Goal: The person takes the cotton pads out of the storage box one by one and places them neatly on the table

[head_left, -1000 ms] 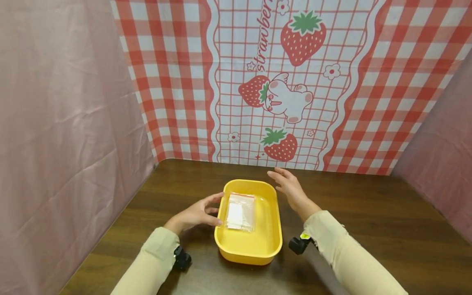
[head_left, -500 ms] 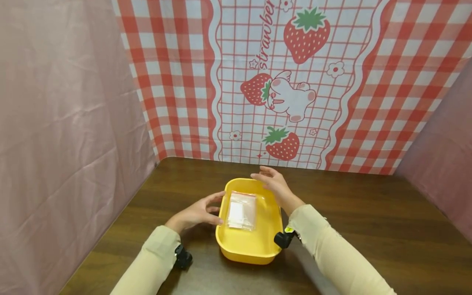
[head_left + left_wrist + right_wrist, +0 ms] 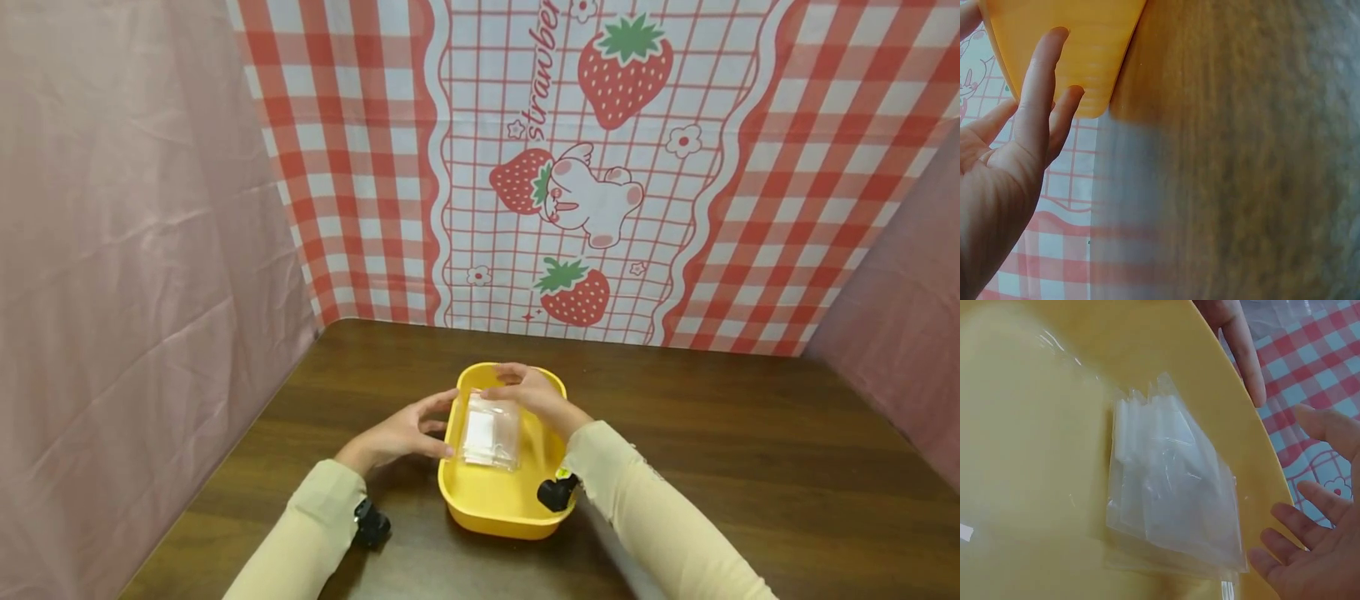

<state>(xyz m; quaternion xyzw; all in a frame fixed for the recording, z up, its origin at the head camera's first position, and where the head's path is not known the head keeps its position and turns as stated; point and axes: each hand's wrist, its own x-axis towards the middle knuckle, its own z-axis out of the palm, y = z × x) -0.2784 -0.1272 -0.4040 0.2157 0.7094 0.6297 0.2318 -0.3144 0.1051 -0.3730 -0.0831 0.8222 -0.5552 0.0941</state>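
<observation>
Above the yellow tray (image 3: 483,493), the right hand (image 3: 531,393) has come left over the clear bags (image 3: 492,435), grip spread; the left hand (image 3: 401,435), also spread, stays put.

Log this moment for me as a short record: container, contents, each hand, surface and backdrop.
Container: yellow bin, upright
Contents: layered clear plastic bags with white patches, lying nearer the bin's left wall
Left hand: left hand at the bin's left side, fingers spread, holding nothing
Right hand: right hand over the bin's far end, above the bags' far edge; contact unclear
Surface: brown wood-look table
Backdrop: red-and-white checked cloth with strawberry prints
</observation>
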